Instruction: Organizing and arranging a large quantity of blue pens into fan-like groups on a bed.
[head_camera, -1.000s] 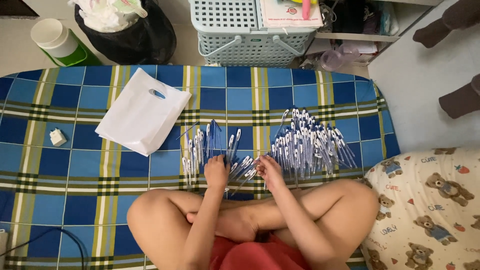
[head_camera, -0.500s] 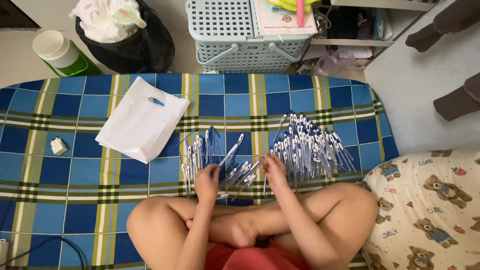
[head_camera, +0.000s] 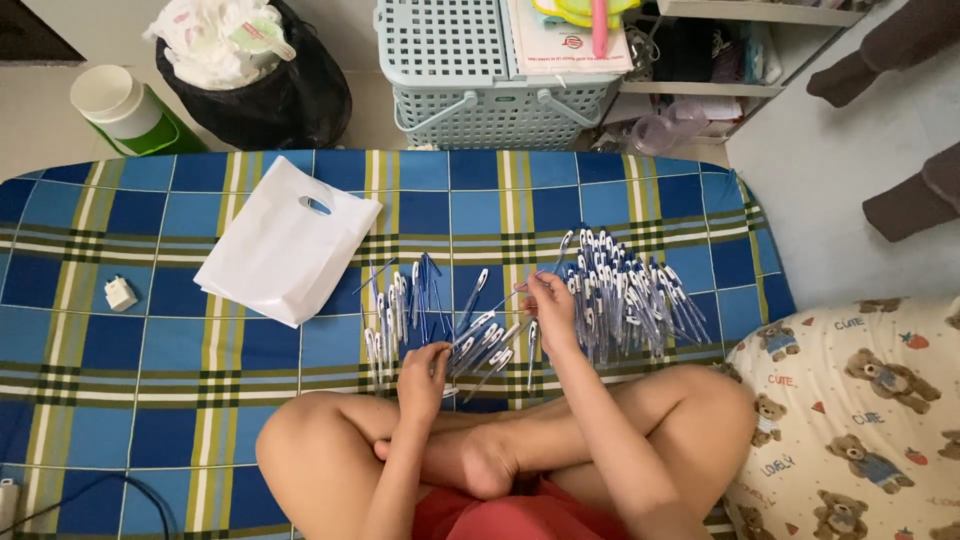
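Observation:
I sit cross-legged on a blue checked mat (head_camera: 150, 400). My left hand (head_camera: 425, 375) grips a fanned bunch of blue-and-white pens (head_camera: 485, 345) just in front of my knees. My right hand (head_camera: 550, 305) is raised a little further out and pinches a single pen (head_camera: 525, 285) by its end. A large heap of the same pens (head_camera: 635, 290) lies to the right of that hand. A smaller row of pens (head_camera: 400, 305) lies to the left of the held bunch.
A flat white plastic bag (head_camera: 288, 242) lies on the mat at left, with a small white plug (head_camera: 120, 294) further left. Beyond the mat stand a black rubbish bag (head_camera: 255, 75), a green-and-white container (head_camera: 125, 105) and a pale basket (head_camera: 490, 70). A bear-print pillow (head_camera: 850, 420) is at right.
My right hand has lifted away from the held bunch toward the big heap and now pinches one pen. The left hand has stayed near my knees with its bunch.

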